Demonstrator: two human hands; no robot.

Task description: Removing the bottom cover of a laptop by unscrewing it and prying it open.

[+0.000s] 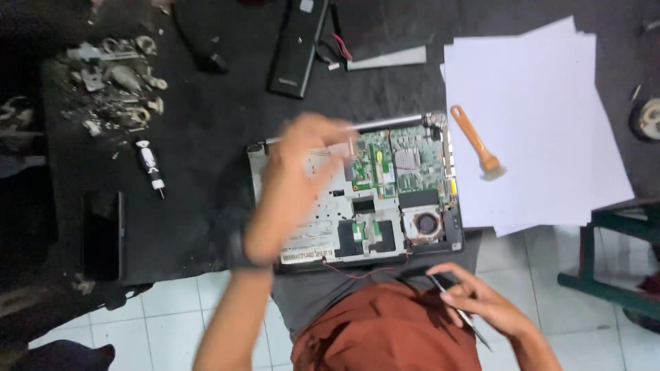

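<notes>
An opened laptop base (385, 227) lies on a black mat, its green circuit board (405, 165) and round fan (427, 222) exposed. My left hand (295, 178) hovers blurred over the laptop's left half, fingers reaching toward the board near the hinge bar; I cannot tell whether it grips anything. My right hand (481, 302) rests near my lap below the laptop's right corner, closed on a thin metal tool (459, 312).
An orange-handled brush (476, 141) lies on white paper sheets (536, 124) at right. A small screwdriver (150, 165), a heap of metal parts (117, 82), a black battery pack (297, 45) and a dark slab (103, 233) sit on the mat. A green frame (619, 254) stands at right.
</notes>
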